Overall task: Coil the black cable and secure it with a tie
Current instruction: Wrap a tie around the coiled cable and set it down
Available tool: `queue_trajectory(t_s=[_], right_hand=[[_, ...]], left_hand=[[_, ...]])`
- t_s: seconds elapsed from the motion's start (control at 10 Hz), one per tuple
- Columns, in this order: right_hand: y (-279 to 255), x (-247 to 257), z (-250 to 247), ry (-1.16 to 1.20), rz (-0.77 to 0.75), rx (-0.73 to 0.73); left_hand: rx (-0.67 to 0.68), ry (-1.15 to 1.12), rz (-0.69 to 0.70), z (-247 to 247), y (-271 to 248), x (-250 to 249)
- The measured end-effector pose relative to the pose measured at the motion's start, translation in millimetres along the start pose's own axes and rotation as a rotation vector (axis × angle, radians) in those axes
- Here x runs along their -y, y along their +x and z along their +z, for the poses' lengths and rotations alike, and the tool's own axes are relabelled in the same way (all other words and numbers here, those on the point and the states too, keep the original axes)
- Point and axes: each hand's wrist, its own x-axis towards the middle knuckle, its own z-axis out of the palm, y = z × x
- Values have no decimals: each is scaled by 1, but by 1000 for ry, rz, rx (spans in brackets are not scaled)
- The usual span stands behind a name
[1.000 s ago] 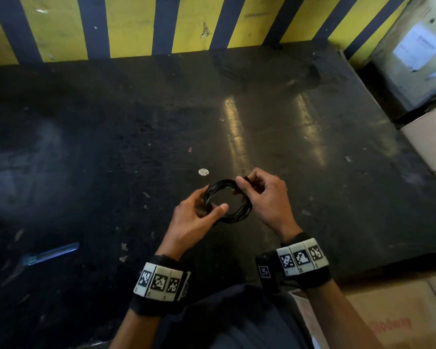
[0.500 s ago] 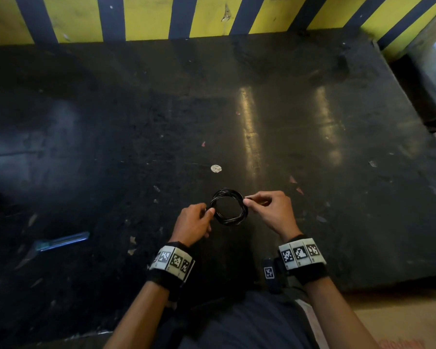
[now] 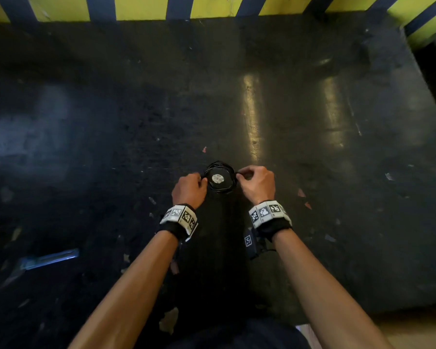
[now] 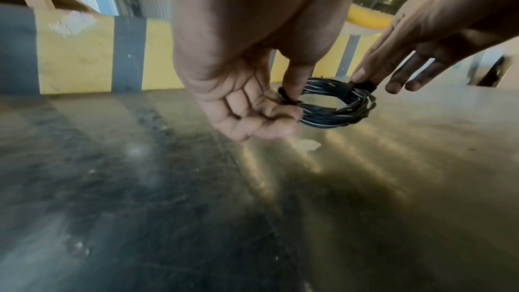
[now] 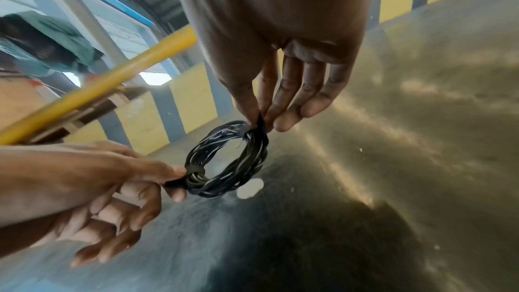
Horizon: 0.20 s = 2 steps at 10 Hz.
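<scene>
Cable, wound into a small black coil, hangs between the two hands just above the dark table. On one side of the coil the left hand pinches a black tie wrapped round the strands, thumb and forefinger closed on it, the other fingers curled loosely below. On the opposite side the right hand pinches a second tie between thumb and forefinger, its remaining fingers nearly straight beside the pinch. The coil lies roughly level between the two grips, and through its opening, from the head view, a pale round spot on the table shows directly beneath. Well off to the left of the left hand a bluish flat tool lies on the table. Beyond the coil stands a yellow and grey striped wall.
</scene>
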Motion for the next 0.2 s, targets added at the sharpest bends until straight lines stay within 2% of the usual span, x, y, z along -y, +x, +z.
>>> queue_trajectory(t_s=[0.2], right_hand=[[12, -8, 20, 75, 172, 174]], left_hand=[[148, -8, -42, 24, 33, 23]])
